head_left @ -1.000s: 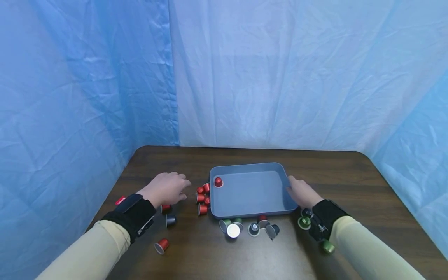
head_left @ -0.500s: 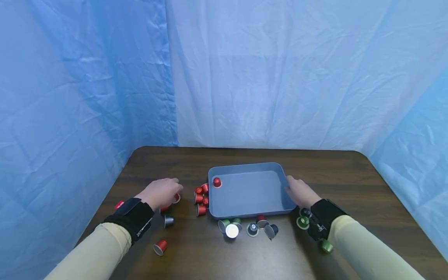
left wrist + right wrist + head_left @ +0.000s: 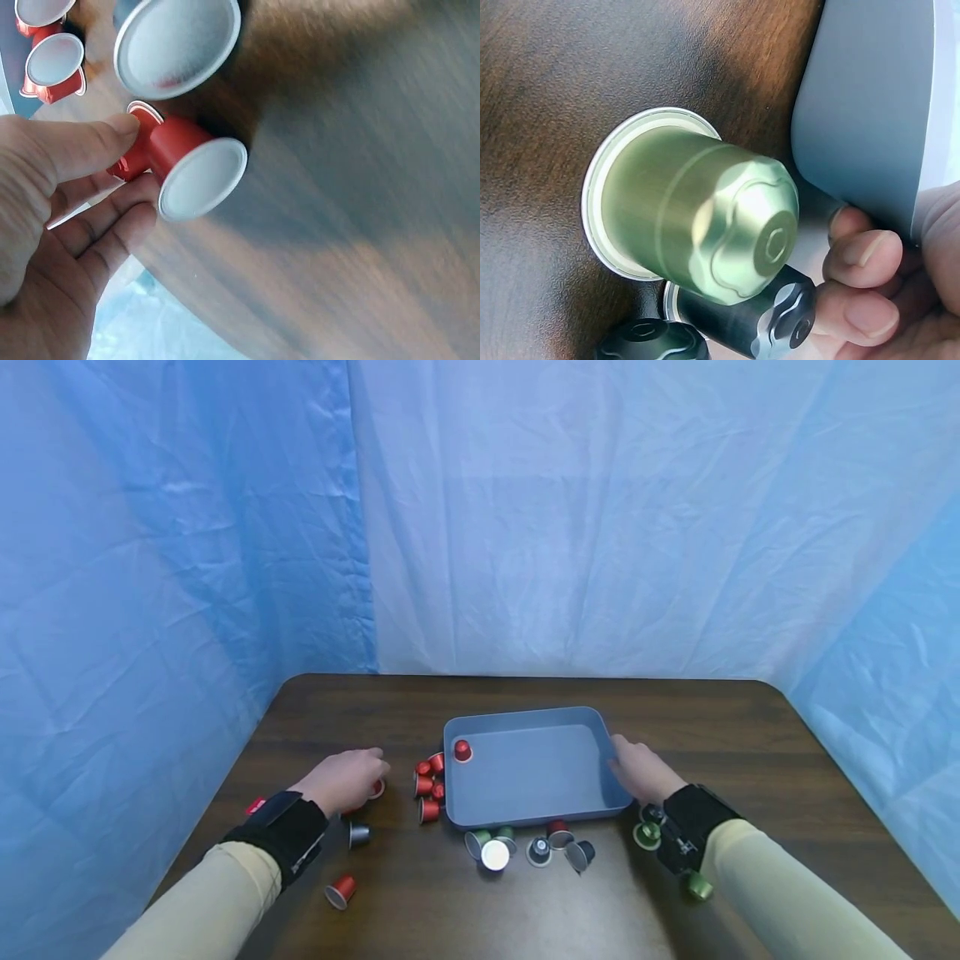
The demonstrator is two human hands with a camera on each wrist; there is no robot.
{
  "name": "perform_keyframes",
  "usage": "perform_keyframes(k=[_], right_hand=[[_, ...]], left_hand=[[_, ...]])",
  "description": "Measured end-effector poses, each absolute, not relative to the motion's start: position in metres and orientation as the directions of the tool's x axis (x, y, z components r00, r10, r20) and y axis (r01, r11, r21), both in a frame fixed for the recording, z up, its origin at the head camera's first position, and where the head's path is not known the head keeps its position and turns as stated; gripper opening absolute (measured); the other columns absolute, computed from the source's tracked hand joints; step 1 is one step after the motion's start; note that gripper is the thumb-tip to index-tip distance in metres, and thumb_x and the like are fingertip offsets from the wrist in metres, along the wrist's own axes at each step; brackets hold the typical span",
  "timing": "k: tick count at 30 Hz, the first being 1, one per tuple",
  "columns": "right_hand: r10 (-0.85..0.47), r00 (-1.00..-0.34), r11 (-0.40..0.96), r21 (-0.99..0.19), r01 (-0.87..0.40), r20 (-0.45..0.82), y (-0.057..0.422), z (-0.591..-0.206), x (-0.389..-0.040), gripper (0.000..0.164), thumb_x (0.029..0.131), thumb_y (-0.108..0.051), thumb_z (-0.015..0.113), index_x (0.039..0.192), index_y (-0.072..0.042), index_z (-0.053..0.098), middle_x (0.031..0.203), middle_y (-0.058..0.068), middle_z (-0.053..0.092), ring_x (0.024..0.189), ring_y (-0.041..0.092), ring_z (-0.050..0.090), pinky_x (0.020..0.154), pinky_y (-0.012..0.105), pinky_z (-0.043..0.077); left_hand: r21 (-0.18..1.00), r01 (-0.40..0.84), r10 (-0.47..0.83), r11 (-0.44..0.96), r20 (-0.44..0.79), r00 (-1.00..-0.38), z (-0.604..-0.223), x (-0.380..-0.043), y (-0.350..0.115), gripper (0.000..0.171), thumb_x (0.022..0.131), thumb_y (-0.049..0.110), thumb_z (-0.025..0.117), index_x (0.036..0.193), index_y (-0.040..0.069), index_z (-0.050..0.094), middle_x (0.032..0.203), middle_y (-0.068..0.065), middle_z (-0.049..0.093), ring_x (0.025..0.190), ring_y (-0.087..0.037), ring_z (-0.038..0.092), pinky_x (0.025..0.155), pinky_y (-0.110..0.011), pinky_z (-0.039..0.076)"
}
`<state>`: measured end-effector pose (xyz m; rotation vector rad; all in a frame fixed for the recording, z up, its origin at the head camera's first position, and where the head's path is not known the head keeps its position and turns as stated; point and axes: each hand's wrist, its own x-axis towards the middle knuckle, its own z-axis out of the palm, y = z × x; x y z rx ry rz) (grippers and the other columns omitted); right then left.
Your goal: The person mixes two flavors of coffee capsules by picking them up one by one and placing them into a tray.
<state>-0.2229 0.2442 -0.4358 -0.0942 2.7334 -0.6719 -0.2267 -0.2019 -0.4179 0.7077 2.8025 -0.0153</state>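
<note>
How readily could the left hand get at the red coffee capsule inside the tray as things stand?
Probably not at once: the left hand appears to pinch another red coffee capsule, so it looks occupied. Above the upright capsule inside the tray, though, the way looks open.

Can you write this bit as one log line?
left hand: pinches red capsule | right hand: grips tray at right edge | in tray: one other red capsule
</note>
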Motion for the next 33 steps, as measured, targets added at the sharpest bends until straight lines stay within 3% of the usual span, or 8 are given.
perform_keyframes(k=[5,14,23,33], right_hand=[[-0.129,-0.945,0.889,-0.456,0.023,-0.300,0.243,-0.436,-0.223,0.045,0.107,-0.010,0.047,0.146,0.010,0.034,0.114,0.028,0.060,0.068,0.022,0.062,0.055,0.035,0.049],[-0.120,-0.946,0.887,-0.461,0.034,-0.300,0.243,-0.437,-0.223,0.045,0.108,-0.010,0.045,0.146,0.009,0.033,0.110,0.026,0.060,0.062,0.023,0.060,0.055,0.035,0.048],[-0.112,-0.944,0.883,-0.468,0.049,-0.310,0.244,-0.441,-0.224,0.046,0.108,-0.011,0.045,0.148,0.009,0.031,0.112,0.026,0.059,0.064,0.023,0.060,0.055,0.035,0.047],[-0.104,-0.943,0.881,-0.468,0.060,-0.317,0.243,-0.440,-0.225,0.047,0.108,-0.011,0.045,0.148,0.008,0.030,0.114,0.027,0.058,0.062,0.024,0.060,0.053,0.035,0.047]], left_hand=[[0.088,0.454,0.460,0.887,-0.255,-0.850,-0.422,-0.226,-0.201,0.012,0.086,0.008,0.081,0.095,0.014,0.075,0.081,0.001,0.055,0.073,-0.017,0.054,0.075,-0.036,0.054],[0.101,0.458,0.469,0.883,-0.249,-0.848,-0.418,-0.224,-0.203,0.013,0.086,0.007,0.081,0.096,0.014,0.076,0.082,0.002,0.055,0.073,-0.017,0.055,0.073,-0.035,0.054],[0.070,0.481,0.485,0.874,-0.198,-0.852,-0.397,-0.222,-0.200,0.017,0.086,0.008,0.082,0.101,0.012,0.076,0.087,-0.001,0.055,0.074,-0.016,0.056,0.075,-0.035,0.057],[0.027,0.549,0.548,0.835,-0.130,-0.826,-0.366,-0.221,-0.186,0.016,0.084,0.010,0.084,0.097,0.012,0.074,0.084,0.000,0.054,0.071,-0.015,0.056,0.072,-0.031,0.056]])
